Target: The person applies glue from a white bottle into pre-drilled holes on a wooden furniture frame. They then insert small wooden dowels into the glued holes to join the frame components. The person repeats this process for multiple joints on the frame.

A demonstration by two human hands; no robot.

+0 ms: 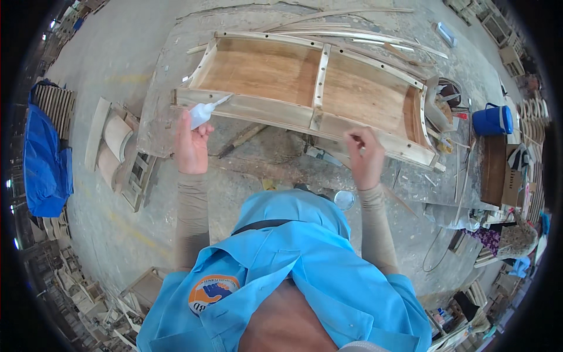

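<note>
the wooden frame [321, 79] was laid across the counter [170, 70], hollows upward, seemingly so its inside could be reached. the right hand [366, 157] was curled near the frame; any pinched thing could not be made out. the white bottle [200, 115] was grasped by its body in the left hand [193, 149], apparently to leave the nozzle clear.

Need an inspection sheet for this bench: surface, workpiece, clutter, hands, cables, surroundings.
Surface: grey worktable, worn and stained.
Job's things: wooden frame, two bays split by a crossbar; white bottle with narrow nozzle.
Clutter: loose wooden strips beyond the frame; wood-handled tool on the near side.
Hands: left hand holds the bottle; right hand, fingers curled, near the frame; contents unclear.
Cables: thin looped line at right, cable or hose unclear.
Surroundings: blue sheet and curved wooden parts, left; blue jug, right.
</note>
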